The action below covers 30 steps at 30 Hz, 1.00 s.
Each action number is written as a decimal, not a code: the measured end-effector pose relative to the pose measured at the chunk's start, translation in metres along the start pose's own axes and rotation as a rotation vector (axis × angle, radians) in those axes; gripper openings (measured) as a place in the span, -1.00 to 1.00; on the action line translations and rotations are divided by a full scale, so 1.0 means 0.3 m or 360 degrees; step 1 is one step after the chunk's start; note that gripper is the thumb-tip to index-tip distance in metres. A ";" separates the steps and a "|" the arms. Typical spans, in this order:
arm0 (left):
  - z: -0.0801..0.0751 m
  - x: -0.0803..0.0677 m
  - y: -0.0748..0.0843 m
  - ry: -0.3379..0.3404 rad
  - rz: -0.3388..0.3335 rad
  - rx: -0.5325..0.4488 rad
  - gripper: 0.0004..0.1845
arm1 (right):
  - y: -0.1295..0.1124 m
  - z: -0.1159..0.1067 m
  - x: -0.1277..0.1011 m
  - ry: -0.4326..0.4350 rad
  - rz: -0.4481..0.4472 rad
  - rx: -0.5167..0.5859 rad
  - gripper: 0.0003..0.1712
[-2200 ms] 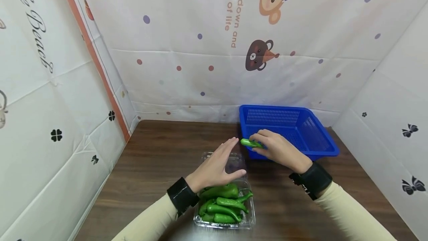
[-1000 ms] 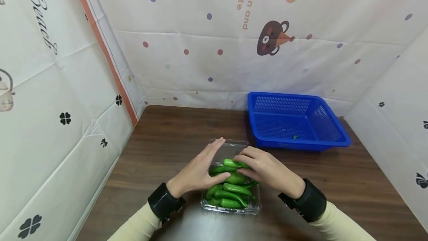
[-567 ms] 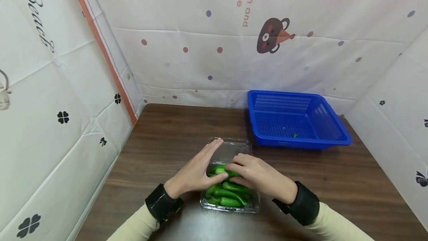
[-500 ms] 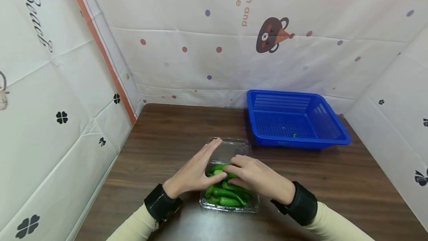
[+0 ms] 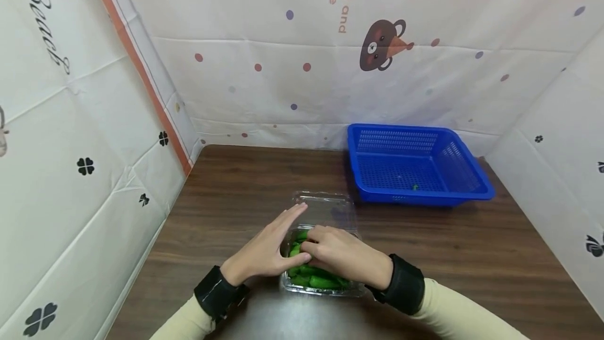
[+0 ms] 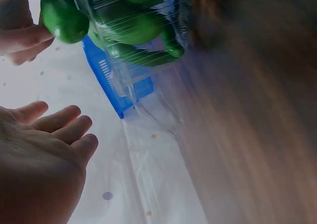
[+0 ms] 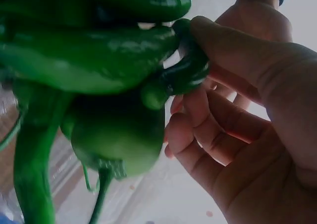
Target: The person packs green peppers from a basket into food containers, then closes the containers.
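While the left hand [image 5: 264, 248] rests with straight fingers against the clear box [image 5: 325, 209], the right hand [image 5: 337, 253] pinches a green pepper [image 7: 183, 75] among the peppers inside.

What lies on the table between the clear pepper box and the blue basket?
Only bare table separates the clear pepper box from the blue basket; the box's open lid reaches toward the basket. The head view shows this.
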<state>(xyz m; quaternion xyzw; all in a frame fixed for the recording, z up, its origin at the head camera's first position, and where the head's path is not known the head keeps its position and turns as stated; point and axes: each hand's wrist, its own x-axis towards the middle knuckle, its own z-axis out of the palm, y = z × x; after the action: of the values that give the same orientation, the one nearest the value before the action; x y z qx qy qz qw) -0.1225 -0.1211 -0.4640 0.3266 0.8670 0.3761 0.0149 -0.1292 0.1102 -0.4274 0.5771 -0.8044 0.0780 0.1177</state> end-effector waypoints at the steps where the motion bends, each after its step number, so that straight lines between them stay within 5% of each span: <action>1: 0.002 -0.009 -0.004 -0.0012 -0.0023 -0.0016 0.04 | -0.002 0.005 0.001 -0.0005 0.0000 -0.0010 -0.84; 7: 0.028 -0.053 -0.026 -0.0073 -0.0076 -0.0025 0.17 | -0.002 0.026 0.000 -0.0049 0.0043 -0.0044 -0.79; 15: 0.063 -0.083 -0.053 -0.0087 0.0056 0.0098 0.27 | -0.005 0.034 -0.006 -0.0035 0.0027 -0.0075 -0.80; 30: 0.070 -0.090 -0.061 -0.0070 0.0060 0.0110 0.27 | -0.007 0.029 -0.022 0.0012 0.0014 -0.0069 -0.90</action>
<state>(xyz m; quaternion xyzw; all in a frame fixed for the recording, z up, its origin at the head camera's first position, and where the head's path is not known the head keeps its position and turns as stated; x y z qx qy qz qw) -0.1056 -0.1325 -0.4971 0.3514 0.8725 0.3391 0.0155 -0.1260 0.1132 -0.4376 0.5705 -0.8080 0.0632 0.1328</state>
